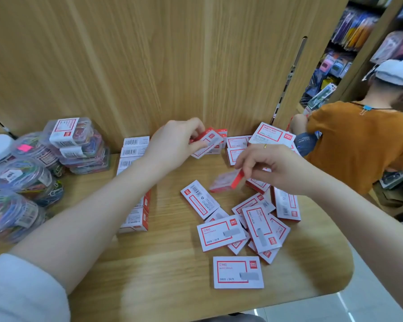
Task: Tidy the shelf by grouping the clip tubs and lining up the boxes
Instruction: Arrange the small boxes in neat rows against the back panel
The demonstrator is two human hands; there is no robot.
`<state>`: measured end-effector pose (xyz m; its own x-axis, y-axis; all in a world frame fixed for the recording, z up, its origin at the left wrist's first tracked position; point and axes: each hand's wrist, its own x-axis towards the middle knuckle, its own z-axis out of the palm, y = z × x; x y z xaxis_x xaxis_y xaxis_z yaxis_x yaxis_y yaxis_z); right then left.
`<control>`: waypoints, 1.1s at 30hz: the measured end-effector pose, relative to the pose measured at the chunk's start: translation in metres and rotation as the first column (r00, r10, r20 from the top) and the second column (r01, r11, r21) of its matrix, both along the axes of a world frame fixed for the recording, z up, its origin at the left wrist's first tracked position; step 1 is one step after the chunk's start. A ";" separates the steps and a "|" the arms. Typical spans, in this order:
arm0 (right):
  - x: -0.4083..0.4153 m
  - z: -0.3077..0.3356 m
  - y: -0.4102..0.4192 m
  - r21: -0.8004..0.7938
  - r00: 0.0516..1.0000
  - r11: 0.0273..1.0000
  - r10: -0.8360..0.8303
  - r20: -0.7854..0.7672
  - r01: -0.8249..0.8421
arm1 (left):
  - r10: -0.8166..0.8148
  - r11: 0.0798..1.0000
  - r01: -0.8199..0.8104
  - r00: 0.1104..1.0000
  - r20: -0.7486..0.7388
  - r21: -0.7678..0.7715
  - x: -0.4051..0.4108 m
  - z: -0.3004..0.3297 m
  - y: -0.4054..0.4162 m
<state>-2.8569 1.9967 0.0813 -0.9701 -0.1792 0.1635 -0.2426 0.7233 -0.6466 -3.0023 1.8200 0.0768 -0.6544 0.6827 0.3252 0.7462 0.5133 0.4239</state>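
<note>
Wooden shelf (168, 275) with rounded front corner, wood-grain back panel (126, 54) behind.

Left hand (172, 145) reaching to the rear of the shelf, fingers and thumb pinching a white-and-red staple box (207, 144), held tilted, just off the surface, close to the back panel.

Right hand (272, 168) above mid-shelf, fingers curled down, pinching a second box (227, 180) by its red end; box raised clear of the wood and blurred. Gold ring (265, 146) on one finger.

Loose boxes in a jumbled heap (254, 224) right of centre, overlapping at odd angles, some face up, one showing its barcode side. Single box (238, 272) lying flat and apart, nearest the front edge.

Lined-up row of boxes (135, 182) running front to back left of centre, barcode faces up at the rear, partly hidden by the left forearm. A few more boxes (240, 147) stacked against the back panel on the right, a larger one (272, 133) leaning on top.

Clip tubs grouped at far left: stack of clear rectangular tubs (77, 145) with coloured clips inside, round tubs (23, 177) beside and in front (pink stickers on two lids).

Another person in an orange shirt (358, 145) and pale cap, crouched at right beyond the shelf, facing away. Stocked display racks (349, 31) in the background, contents too blurred to name.
</note>
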 end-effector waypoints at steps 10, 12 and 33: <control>0.001 -0.016 -0.023 0.231 0.984 0.965 -0.149 0.099 0.123 | -0.115 0.979 0.091 0.985 -0.127 -0.181 -0.008 -0.004 0.000; -0.005 -0.016 -0.031 0.324 0.968 0.935 -0.198 0.152 0.140 | -0.116 0.979 0.089 0.983 -0.144 -0.181 -0.012 -0.001 -0.004; -0.017 0.004 -0.027 -0.010 0.874 0.874 -0.486 0.007 0.486 | -0.300 0.802 0.115 0.926 -0.230 -0.586 0.004 -0.014 0.001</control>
<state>-2.8741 1.9698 0.0849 -0.9350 0.3172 0.1585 0.1407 0.7421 -0.6553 -2.9983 1.8214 0.0625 -0.4102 0.9120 0.0034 0.9025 0.4064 -0.1427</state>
